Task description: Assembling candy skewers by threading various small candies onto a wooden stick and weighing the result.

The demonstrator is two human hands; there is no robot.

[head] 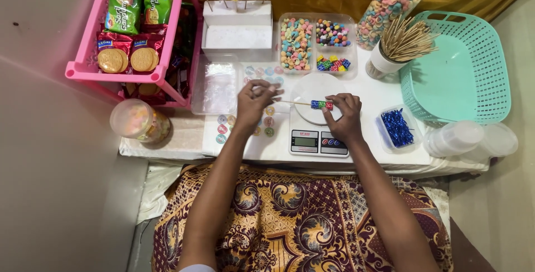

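Wooden skewer [298, 103] lies level, long axis left-right, above the white scale [316, 132] on the tabletop [384, 91]. Left hand [255, 103] has fingers pinched shut on its bare end; right hand [344, 117] has fingers clamped on the coloured candies [321, 105] threaded at the other end, nearer them.

Left hand [253, 103] pinching thin pale wooden skewer [295, 103]; right hand [344, 117] pressing glossy coloured candy cubes [321, 105] onto it. Kitchen scale [313, 117] showing smooth white plastic, slightly shiny. Mint basket [490, 77] looking matt, perforated plastic. Clear sectioned tray [315, 42] gleaming as thin plastic. Blue twist ties [397, 127] glinting metallic foil. Patterned cloth [301, 222] draping soft, matt. Biscuit packets [128, 54] shining glossy.
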